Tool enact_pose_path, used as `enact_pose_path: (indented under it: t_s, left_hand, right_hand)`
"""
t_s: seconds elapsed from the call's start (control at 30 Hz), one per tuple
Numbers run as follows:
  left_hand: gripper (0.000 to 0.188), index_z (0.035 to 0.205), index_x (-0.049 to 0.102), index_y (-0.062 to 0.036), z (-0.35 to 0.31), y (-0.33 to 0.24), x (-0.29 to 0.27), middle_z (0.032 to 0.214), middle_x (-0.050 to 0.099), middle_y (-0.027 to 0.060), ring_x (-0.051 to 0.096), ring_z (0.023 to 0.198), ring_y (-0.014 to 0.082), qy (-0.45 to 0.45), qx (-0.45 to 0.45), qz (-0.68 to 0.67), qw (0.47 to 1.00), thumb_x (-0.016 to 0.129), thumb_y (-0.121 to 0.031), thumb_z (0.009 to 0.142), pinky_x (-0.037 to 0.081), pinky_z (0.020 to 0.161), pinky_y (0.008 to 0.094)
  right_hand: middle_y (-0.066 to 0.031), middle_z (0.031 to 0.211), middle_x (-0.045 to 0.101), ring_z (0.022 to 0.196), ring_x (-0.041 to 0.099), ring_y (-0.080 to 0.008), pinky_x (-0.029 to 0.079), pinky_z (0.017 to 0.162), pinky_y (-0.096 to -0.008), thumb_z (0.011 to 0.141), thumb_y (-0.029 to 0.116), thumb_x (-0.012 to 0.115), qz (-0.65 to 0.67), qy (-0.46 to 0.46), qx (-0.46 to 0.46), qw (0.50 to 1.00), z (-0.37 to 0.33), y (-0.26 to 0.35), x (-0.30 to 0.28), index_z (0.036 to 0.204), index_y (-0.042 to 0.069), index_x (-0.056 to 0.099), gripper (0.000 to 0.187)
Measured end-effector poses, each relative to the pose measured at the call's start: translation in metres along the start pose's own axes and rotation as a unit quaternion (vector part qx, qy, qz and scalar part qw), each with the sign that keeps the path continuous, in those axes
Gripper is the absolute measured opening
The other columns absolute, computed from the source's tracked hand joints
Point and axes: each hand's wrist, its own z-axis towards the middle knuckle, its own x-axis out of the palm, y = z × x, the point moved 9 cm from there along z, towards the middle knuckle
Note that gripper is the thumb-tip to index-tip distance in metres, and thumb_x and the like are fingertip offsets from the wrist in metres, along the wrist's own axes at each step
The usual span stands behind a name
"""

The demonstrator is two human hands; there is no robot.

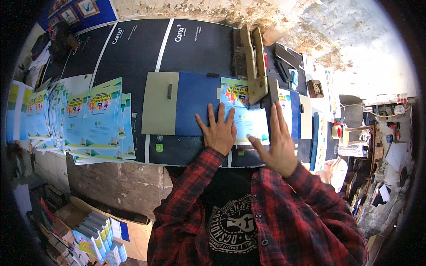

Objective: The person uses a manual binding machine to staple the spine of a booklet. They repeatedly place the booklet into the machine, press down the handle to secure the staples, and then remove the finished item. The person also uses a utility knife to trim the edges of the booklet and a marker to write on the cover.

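My left hand lies flat with its fingers spread, across the blue board and the left edge of a printed cover sheet. The sheet is light blue and yellow with small coloured figures. My right hand is over the sheet's right side, fingers stretched upward and thumb apart. Its fingertips reach the lower end of a dark bar; whether they press it I cannot tell. Beside that bar, a worn beige long-armed tool extends over the sheet's upper part. The sheet's right part is partly hidden by the tool and hand.
Piles of matching printed sheets spread over the left of the black table. Phone-like dark items, a small wooden box and a tape roll are at right. A carton of booklets is below left.
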Motion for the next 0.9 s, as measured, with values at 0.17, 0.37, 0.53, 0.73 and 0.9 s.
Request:
enact_pose_path:
  t_s: [0.17,0.37,0.53,0.73,0.9]
  left_hand:
    - [0.045,0.139,0.052,-0.022,-0.003,-0.003,-0.004,0.148,0.041,0.0129,0.026,0.143,0.0429,0.03,0.001,-0.006,1.0,0.051,-0.031,0.095,0.009,0.107,0.0772]
    - [0.047,0.139,0.051,-0.022,-0.002,0.001,0.001,0.149,0.039,0.013,0.025,0.143,0.0434,0.005,-0.002,-0.011,1.0,0.052,-0.032,0.094,0.008,0.107,0.0772]
    - [0.048,0.139,0.051,-0.0178,-0.002,-0.001,0.002,0.149,0.038,0.0148,0.021,0.145,0.0439,0.006,-0.017,-0.002,1.0,0.052,-0.033,0.094,0.007,0.108,0.0765]
    - [0.055,0.136,0.051,-0.0057,0.0,0.016,-0.016,0.141,0.042,0.0204,0.036,0.132,0.0426,-0.033,-0.108,-0.057,0.992,0.06,-0.036,0.091,0.027,0.106,0.0615]
    - [0.049,0.111,0.063,0.0031,0.015,0.02,-0.023,0.112,0.062,0.0177,0.056,0.105,0.0345,-0.047,-0.148,-0.133,0.979,0.069,-0.04,0.088,0.045,0.09,0.045]
  right_hand:
    - [-0.0346,0.154,0.022,0.14,0.032,-0.0474,0.032,0.112,-0.0503,0.076,0.029,0.074,-0.021,-0.126,0.012,0.992,-0.018,-0.009,0.051,0.15,-0.011,0.02,0.099]
    - [-0.0352,0.155,0.02,0.14,0.033,-0.0488,0.036,0.111,-0.0474,0.076,0.021,0.077,0.062,-0.083,-0.006,0.995,-0.01,-0.006,0.026,0.15,-0.01,0.02,0.099]
    - [-0.0294,0.141,0.049,0.133,0.048,-0.033,0.036,0.11,-0.0381,0.094,0.031,0.063,0.332,0.067,0.051,0.939,0.024,-0.033,-0.049,0.135,-0.012,0.049,0.061]
    - [-0.0222,0.127,0.06,0.114,0.06,-0.028,0.046,0.097,-0.0373,0.099,0.04,0.057,0.301,0.04,0.135,0.943,0.024,-0.142,-0.015,0.138,-0.002,0.051,0.058]
    - [-0.0292,0.136,0.051,0.124,0.051,-0.0423,0.038,0.106,-0.0475,0.084,0.042,0.074,0.046,-0.101,0.144,0.983,-0.055,-0.25,0.066,0.142,-0.007,0.039,0.084]
